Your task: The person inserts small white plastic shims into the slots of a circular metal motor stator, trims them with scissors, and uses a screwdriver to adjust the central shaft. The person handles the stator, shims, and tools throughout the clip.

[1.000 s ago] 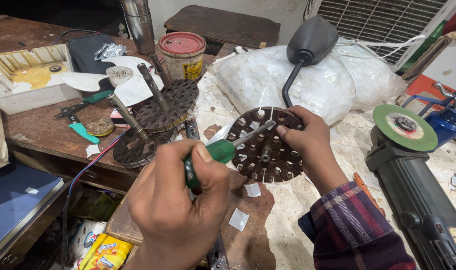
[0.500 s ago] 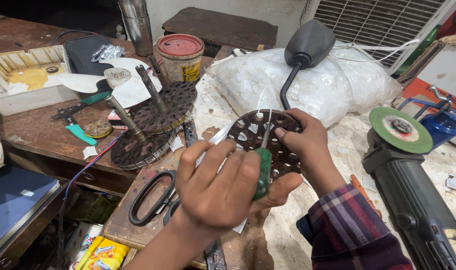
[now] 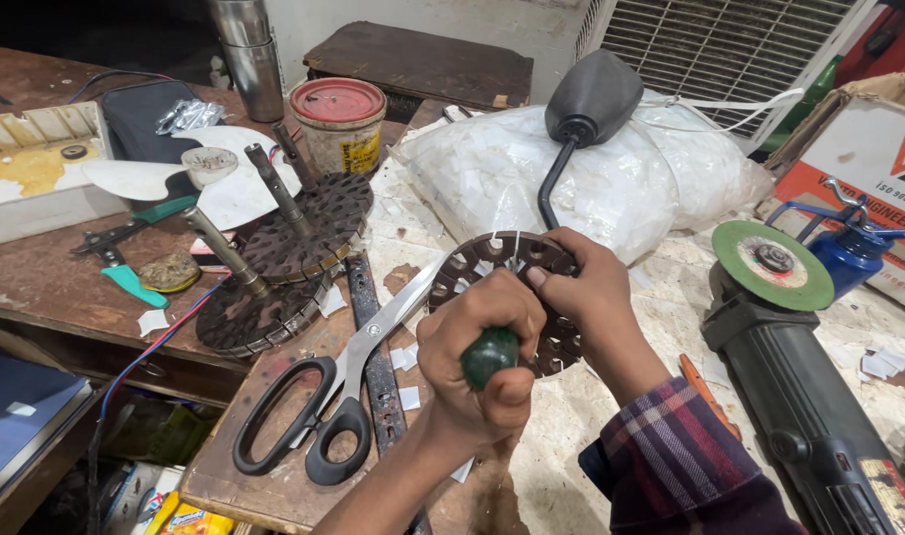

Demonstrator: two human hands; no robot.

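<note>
Head view, two hands (image 3: 477, 362), three slotted discs (image 3: 507, 260)

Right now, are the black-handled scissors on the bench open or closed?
Closed. The scissors lie flat on the bench, both blades together in one line toward the slotted metal disc; their two handle loops touch.

left hand (image 3: 477, 362) gripping green handle (image 3: 489, 355), right hand (image 3: 586, 292) steadying slotted disc (image 3: 502, 260)

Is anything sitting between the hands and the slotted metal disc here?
Nothing visible does. The right hand already grips the slotted metal disc at its rim, and the left hand, fisted round a green tool handle, is right over the disc. The scissors lie beside it, to the left.
</note>
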